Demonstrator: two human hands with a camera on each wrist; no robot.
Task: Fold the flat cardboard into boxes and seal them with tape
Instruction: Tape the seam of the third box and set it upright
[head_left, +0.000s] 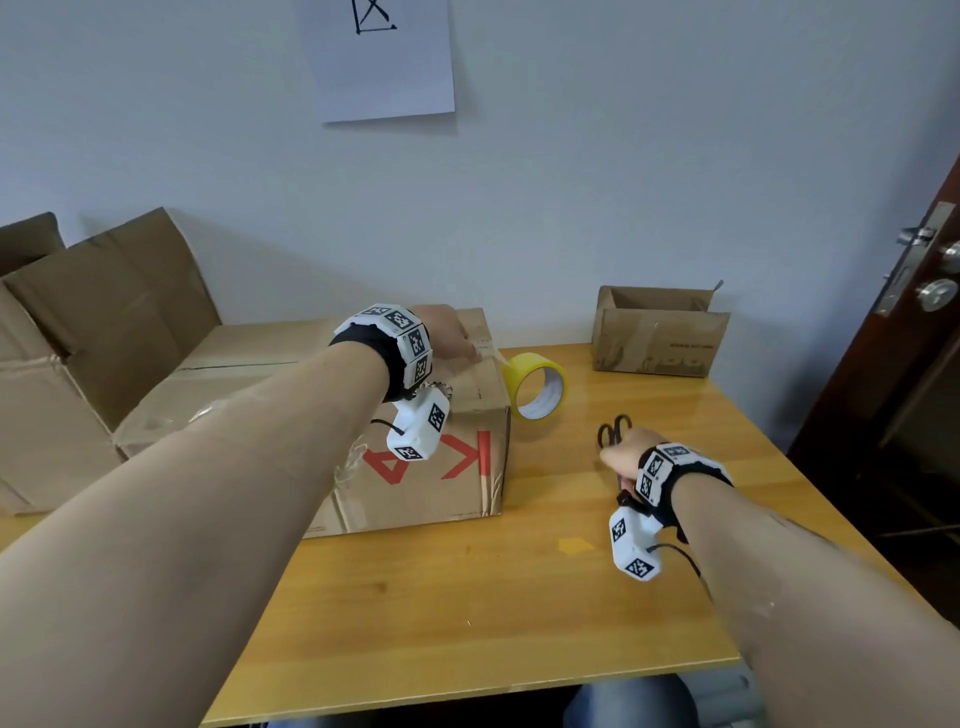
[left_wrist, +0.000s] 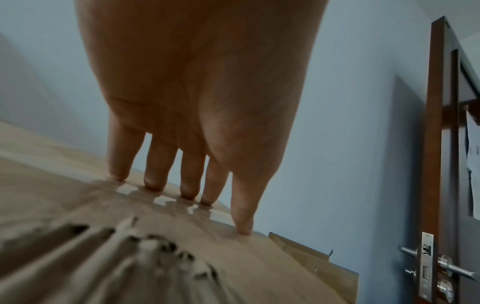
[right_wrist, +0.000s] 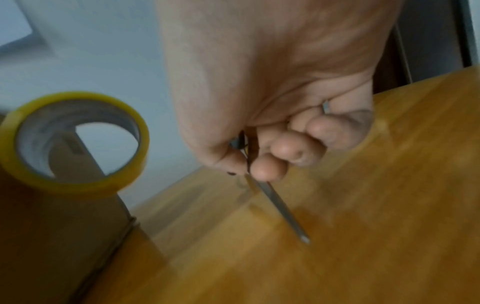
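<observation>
We are pressing the straight fingers (left_wrist: 153, 176) of our left hand (head_left: 451, 332) flat on the taped top of the closed cardboard box (head_left: 415, 467), near its far right corner. The box is sitting on the left part of the wooden table (head_left: 467, 613), red letters showing on its near side. A strip of tape is running from under our fingertips to the yellow tape roll (head_left: 537, 384), which is hanging on edge just beside the box's right corner. Our right hand (head_left: 621, 457) is clenching round a pair of scissors (right_wrist: 283, 207) above the table, well apart from the box, blades closed and pointing down toward the wood. A small open box (head_left: 657, 332) is sitting at the table's far right by the wall.
</observation>
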